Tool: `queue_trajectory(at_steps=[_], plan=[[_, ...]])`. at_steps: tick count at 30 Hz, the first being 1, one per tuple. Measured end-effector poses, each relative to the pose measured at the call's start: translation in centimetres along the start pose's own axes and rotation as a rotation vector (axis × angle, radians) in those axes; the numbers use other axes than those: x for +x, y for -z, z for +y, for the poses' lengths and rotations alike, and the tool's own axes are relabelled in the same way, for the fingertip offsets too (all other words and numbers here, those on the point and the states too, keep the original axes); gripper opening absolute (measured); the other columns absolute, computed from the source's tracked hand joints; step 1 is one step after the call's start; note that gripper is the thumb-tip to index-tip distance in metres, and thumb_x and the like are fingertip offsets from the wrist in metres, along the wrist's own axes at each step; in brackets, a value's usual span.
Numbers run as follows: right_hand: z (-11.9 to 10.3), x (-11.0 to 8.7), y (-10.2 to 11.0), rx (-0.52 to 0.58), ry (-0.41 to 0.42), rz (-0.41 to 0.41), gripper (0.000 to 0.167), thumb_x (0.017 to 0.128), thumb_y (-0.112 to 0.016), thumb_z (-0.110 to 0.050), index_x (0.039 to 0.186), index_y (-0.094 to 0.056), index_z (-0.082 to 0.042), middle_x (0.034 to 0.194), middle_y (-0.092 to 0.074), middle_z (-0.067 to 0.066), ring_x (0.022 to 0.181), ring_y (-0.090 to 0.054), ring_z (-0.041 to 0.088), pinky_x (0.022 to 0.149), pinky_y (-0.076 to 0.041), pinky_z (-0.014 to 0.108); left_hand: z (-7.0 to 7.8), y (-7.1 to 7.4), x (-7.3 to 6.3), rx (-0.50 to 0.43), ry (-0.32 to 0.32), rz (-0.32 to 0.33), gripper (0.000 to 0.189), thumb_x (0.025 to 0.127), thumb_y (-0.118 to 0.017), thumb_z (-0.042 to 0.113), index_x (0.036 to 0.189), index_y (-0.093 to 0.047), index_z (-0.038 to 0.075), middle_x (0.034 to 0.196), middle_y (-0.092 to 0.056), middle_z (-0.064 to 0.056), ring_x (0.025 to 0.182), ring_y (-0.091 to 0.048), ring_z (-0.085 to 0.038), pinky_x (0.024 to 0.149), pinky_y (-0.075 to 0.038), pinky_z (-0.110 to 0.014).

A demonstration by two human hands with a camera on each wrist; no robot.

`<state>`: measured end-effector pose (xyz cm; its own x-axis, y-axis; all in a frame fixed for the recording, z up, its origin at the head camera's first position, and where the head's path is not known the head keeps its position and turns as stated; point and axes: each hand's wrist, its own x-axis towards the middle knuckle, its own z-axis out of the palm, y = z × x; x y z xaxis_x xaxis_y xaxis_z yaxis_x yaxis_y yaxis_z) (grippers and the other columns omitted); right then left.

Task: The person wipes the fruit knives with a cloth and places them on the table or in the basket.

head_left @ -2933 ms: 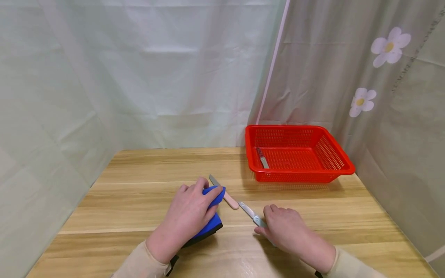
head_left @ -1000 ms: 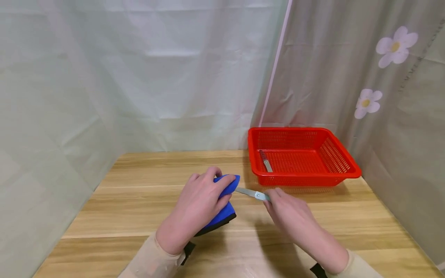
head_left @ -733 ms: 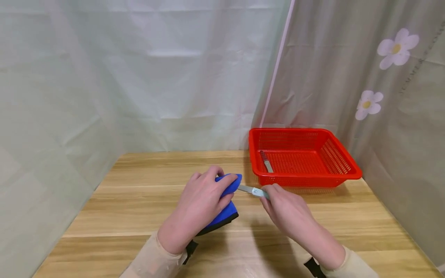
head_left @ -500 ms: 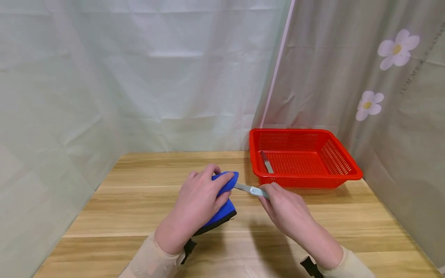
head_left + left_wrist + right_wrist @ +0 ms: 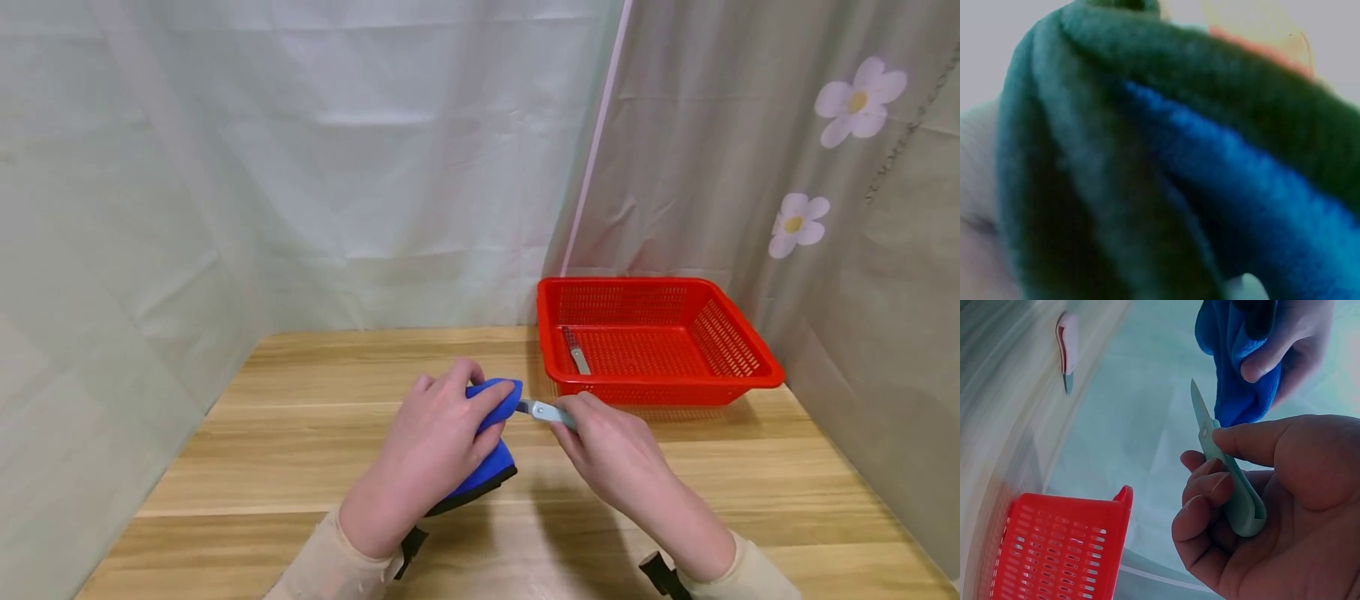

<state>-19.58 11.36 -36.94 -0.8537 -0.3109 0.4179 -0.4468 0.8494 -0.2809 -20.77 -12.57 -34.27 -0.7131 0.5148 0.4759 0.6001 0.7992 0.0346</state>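
My left hand (image 5: 431, 446) grips a folded blue cloth (image 5: 486, 468) with black edging, thumb and fingers pinching its upper fold. My right hand (image 5: 618, 446) holds an unfolded folding knife (image 5: 553, 413) by its pale green handle, above the table. In the head view the blade runs to the cloth's fold, which covers its tip. From the right wrist view the blade stands right beside the cloth, pointing up. Dark edging and blue pile of the cloth fill most of the left wrist view, blurred. A pink-handled knife (image 5: 1069, 347) lies on the table, hidden in the head view.
A red perforated basket (image 5: 660, 392) stands at the back right of the wooden table (image 5: 247, 450). Inside it lies a slim tool with a pale grey handle (image 5: 580, 361). Pale curtains hang behind and at both sides.
My right hand has raised the folding knife from near the table toward the cloth. Its blade has slid further behind the cloth's fold. My left hand has shifted right, covering the pink-handled knife.
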Motion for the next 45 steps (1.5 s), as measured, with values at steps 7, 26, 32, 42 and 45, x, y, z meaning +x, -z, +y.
queue_trajectory(at_steps=[7, 26, 32, 42, 45], plan=[[-0.3, -0.1, 0.2, 0.012, -0.007, -0.008, 0.017, 0.098, -0.086, -0.017, 0.112, -0.077, -0.013, 0.088, -0.06, -0.007, 0.066, -0.049, 0.008, 0.055, -0.043, 0.026, 0.6, -0.2, -0.2, 0.001, -0.047, 0.031, 0.042, 0.097, -0.086, 0.032, 0.138, -0.079, 0.025, 0.122, -0.068, -0.013, 0.097, -0.075, -0.026, 0.078, -0.051, -0.04], [-0.6, -0.2, 0.6, 0.031, -0.006, 0.02, 0.019, 0.098, -0.087, -0.018, 0.114, -0.077, -0.013, 0.088, -0.06, -0.006, 0.066, -0.05, 0.007, 0.055, -0.043, 0.026, 0.8, -0.4, 0.0, 0.02, -0.055, 0.02, 0.041, 0.098, -0.086, 0.033, 0.137, -0.08, 0.025, 0.122, -0.069, -0.013, 0.097, -0.075, -0.027, 0.077, -0.05, -0.038], [-0.6, -0.2, 0.8, 0.04, -0.004, 0.024, 0.019, 0.098, -0.086, -0.017, 0.115, -0.077, -0.014, 0.089, -0.061, -0.006, 0.066, -0.05, 0.007, 0.054, -0.043, 0.025, 0.4, -0.2, 0.0, 0.022, -0.021, -0.004, 0.043, 0.097, -0.086, 0.033, 0.139, -0.079, 0.024, 0.124, -0.069, -0.013, 0.1, -0.075, -0.027, 0.083, -0.055, -0.043], [-0.3, -0.1, 1.1, 0.054, -0.003, 0.035, 0.016, 0.1, -0.085, -0.016, 0.113, -0.075, -0.015, 0.084, -0.054, -0.009, 0.063, -0.046, 0.006, 0.053, -0.041, 0.027, -0.5, -0.1, 0.0, 0.023, -0.012, 0.043, 0.039, 0.096, -0.088, 0.029, 0.133, -0.082, 0.022, 0.12, -0.07, -0.014, 0.095, -0.075, -0.027, 0.079, -0.055, -0.045], [-0.2, 0.0, 1.2, 0.056, -0.008, 0.036, 0.017, 0.1, -0.084, -0.017, 0.114, -0.075, -0.015, 0.084, -0.054, -0.008, 0.064, -0.047, 0.006, 0.053, -0.042, 0.027, -0.8, -0.1, 0.0, 0.023, -0.012, 0.061, 0.037, 0.095, -0.088, 0.027, 0.132, -0.082, 0.021, 0.118, -0.07, -0.014, 0.093, -0.075, -0.028, 0.079, -0.056, -0.046]])
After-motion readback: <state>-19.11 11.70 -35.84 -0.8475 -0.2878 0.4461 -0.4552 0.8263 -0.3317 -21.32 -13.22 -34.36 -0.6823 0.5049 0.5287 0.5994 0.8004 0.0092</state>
